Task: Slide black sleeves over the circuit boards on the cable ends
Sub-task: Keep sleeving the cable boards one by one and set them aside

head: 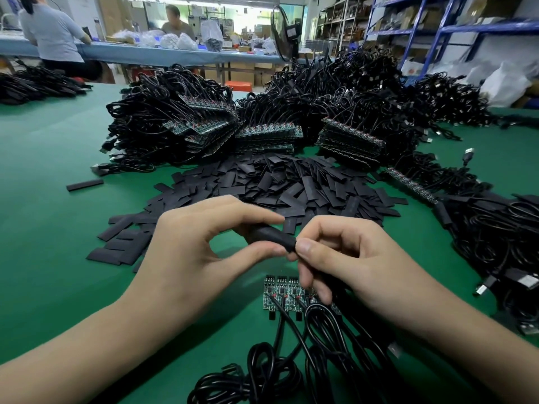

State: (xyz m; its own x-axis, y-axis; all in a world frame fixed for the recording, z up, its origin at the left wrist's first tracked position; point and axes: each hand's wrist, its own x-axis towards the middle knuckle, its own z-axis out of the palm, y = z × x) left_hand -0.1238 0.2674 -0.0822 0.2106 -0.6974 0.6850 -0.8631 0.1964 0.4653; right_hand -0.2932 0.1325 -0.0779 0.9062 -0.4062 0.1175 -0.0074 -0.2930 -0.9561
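Coiled black cables (pixel 262 371) with small green circuit boards (pixel 281 291) lie nearest on the green desk (pixel 52 223). Above, left hand (pixel 189 252) pinches a black tubular sleeve (pixel 272 237) steady; right hand (pixel 358 258) pinches its end, probably inserting a board.

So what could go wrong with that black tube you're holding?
The black sleeve is only pinched between the left hand and right hand, so it could slip or go on crooked. The bare circuit boards lie right under the hands; a wrist might knock them or snag their cables.
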